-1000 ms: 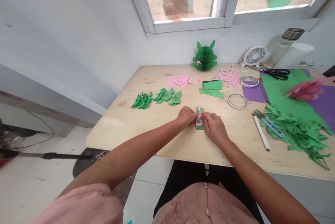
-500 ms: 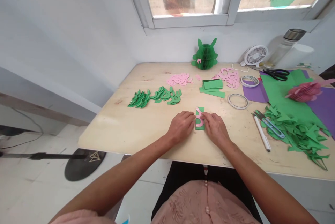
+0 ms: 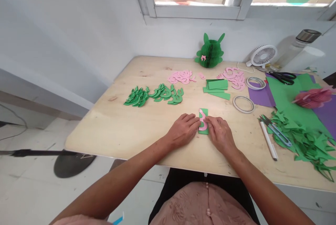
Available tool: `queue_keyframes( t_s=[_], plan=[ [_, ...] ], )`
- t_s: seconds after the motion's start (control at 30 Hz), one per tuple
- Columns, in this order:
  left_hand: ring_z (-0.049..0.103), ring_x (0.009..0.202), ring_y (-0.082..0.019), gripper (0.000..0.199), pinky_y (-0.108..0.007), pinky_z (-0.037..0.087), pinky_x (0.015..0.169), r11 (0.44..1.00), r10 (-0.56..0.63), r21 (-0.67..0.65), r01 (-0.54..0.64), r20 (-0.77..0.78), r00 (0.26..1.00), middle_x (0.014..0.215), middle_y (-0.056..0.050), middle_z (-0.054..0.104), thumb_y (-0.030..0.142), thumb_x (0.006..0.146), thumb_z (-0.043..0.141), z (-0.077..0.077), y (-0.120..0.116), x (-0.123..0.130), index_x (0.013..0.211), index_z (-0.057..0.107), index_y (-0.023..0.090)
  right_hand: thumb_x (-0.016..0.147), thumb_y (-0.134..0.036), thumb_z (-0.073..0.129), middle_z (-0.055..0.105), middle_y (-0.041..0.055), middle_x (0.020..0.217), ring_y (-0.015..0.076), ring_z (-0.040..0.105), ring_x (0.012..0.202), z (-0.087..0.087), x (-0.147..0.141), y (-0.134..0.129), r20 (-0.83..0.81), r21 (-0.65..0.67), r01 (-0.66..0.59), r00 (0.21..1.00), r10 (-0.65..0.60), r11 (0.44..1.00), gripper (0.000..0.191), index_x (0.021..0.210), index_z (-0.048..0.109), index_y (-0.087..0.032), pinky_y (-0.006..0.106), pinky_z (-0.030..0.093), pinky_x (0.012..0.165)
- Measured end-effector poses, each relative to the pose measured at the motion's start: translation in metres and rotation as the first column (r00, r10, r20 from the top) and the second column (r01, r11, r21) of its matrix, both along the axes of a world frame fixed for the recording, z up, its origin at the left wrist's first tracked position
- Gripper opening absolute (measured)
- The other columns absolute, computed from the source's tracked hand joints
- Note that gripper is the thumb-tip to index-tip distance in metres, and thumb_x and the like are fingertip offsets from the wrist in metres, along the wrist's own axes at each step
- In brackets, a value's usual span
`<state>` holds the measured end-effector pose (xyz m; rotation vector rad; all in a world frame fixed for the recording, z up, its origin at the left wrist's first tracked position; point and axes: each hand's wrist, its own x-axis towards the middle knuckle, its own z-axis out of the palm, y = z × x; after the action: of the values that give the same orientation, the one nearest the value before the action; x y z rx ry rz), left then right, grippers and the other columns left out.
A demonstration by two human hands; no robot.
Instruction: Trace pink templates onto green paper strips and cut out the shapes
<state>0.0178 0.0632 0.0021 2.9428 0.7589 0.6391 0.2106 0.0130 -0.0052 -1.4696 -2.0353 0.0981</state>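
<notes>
A pink curved paper cutout [image 3: 202,126] lies on a small upright strip of green paper [image 3: 205,111] near the table's front. My left hand [image 3: 185,129] is at the left side, its fingers closed together and their tips on the edge of the pink cutout and strip. From the right, my right hand [image 3: 221,132] pinches at the middle of the cutout, thumb and fingers closed. The fingertips hide part of the cutout's edge. Beyond the hands sits a stack of green paper strips [image 3: 218,84].
Left lie piles of green cutouts [image 3: 166,93]; behind are pink cutouts [image 3: 181,76]. Tape rolls [image 3: 243,104], a white pen [image 3: 268,140], blue snips [image 3: 278,134], green scraps [image 3: 304,139] and black scissors [image 3: 285,77] lie right. A green paper figure [image 3: 209,53] and fan [image 3: 263,55] stand behind.
The camera view has shifted a little, so the table things appear moved. My left fingertips have come in closer to the pink cutout; my right hand stays on it.
</notes>
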Motion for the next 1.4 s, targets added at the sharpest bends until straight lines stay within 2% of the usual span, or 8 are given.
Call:
queue_keyframes(
  t_s=[0.17, 0.33, 0.47, 0.73, 0.97, 1.17, 1.4],
  plan=[
    [0.053, 0.112, -0.023, 0.024, -0.039, 0.043, 0.091, 1.0, -0.005, 0.029, 0.005, -0.008, 1.0, 0.112, -0.01, 0.064, 0.015, 0.092, 0.042, -0.003, 0.001, -0.001, 0.109, 0.058, 0.016, 0.09, -0.012, 0.042, 0.071, 0.0081, 0.101, 0.0239, 0.06, 0.091, 0.001, 0.0, -0.001, 0.009, -0.007, -0.003, 1.0, 0.003, 1.0, 0.028, 0.113, 0.057, -0.019, 0.039, 0.044, 0.081],
    [0.052, 0.112, -0.023, 0.029, -0.039, 0.042, 0.093, 1.0, -0.006, 0.016, 0.006, 0.004, 1.0, 0.113, -0.009, 0.063, 0.015, 0.092, 0.042, -0.001, 0.001, -0.002, 0.119, 0.054, 0.015, 0.09, -0.011, 0.04, 0.07, 0.0083, 0.098, 0.0239, 0.059, 0.09, 0.008, 0.0, 0.001, 0.063, -0.039, -0.013, 0.998, 0.016, 0.999, 0.031, 0.114, 0.059, -0.018, 0.037, 0.043, 0.08],
    [0.051, 0.113, -0.024, 0.027, -0.04, 0.042, 0.093, 1.0, -0.014, -0.009, 0.013, -0.016, 1.0, 0.114, -0.01, 0.062, 0.017, 0.091, 0.044, 0.001, 0.002, -0.002, 0.116, 0.055, 0.016, 0.089, -0.008, 0.039, 0.066, 0.0117, 0.109, 0.0252, 0.056, 0.095, 0.014, -0.003, 0.013, 0.204, -0.032, 0.004, 0.979, 0.003, 0.999, 0.035, 0.115, 0.06, -0.017, 0.037, 0.042, 0.077],
    [0.049, 0.114, -0.025, 0.026, -0.041, 0.04, 0.095, 1.0, -0.003, -0.022, 0.003, -0.034, 0.999, 0.112, -0.011, 0.061, 0.022, 0.093, 0.044, 0.0, 0.002, -0.002, 0.115, 0.056, 0.015, 0.091, -0.009, 0.041, 0.064, 0.0136, 0.105, 0.0256, 0.049, 0.085, 0.014, -0.013, 0.029, 0.468, 0.027, 0.034, 0.883, -0.043, 0.999, 0.032, 0.115, 0.062, -0.015, 0.036, 0.036, 0.069],
    [0.049, 0.114, -0.025, 0.027, -0.042, 0.04, 0.096, 1.0, 0.002, -0.019, -0.002, -0.014, 1.0, 0.112, -0.011, 0.062, 0.016, 0.092, 0.042, 0.0, 0.002, -0.003, 0.114, 0.056, 0.014, 0.092, -0.01, 0.041, 0.065, 0.0126, 0.103, 0.0247, 0.047, 0.082, 0.012, -0.013, 0.028, 0.476, 0.079, 0.032, 0.877, -0.066, 0.996, 0.03, 0.114, 0.062, -0.014, 0.036, 0.034, 0.067],
    [0.05, 0.114, -0.025, 0.026, -0.041, 0.041, 0.096, 0.998, -0.001, -0.056, 0.001, -0.005, 1.0, 0.112, -0.011, 0.063, 0.016, 0.091, 0.044, 0.001, 0.003, -0.003, 0.114, 0.058, 0.015, 0.092, -0.011, 0.042, 0.064, 0.0123, 0.103, 0.0249, 0.047, 0.083, 0.012, -0.012, 0.029, 0.445, 0.057, 0.034, 0.894, -0.056, 0.998, 0.031, 0.115, 0.062, -0.015, 0.037, 0.034, 0.067],
    [0.05, 0.115, -0.022, 0.037, -0.039, 0.041, 0.097, 0.992, -0.013, -0.126, 0.023, 0.078, 0.997, 0.117, -0.008, 0.064, 0.008, 0.091, 0.038, -0.006, 0.009, -0.006, 0.123, 0.055, 0.017, 0.094, -0.015, 0.04, 0.063, 0.0131, 0.103, 0.0254, 0.046, 0.084, 0.011, -0.012, 0.029, 0.43, 0.032, 0.047, 0.901, -0.056, 0.998, 0.032, 0.116, 0.063, -0.017, 0.037, 0.034, 0.068]
  ],
)
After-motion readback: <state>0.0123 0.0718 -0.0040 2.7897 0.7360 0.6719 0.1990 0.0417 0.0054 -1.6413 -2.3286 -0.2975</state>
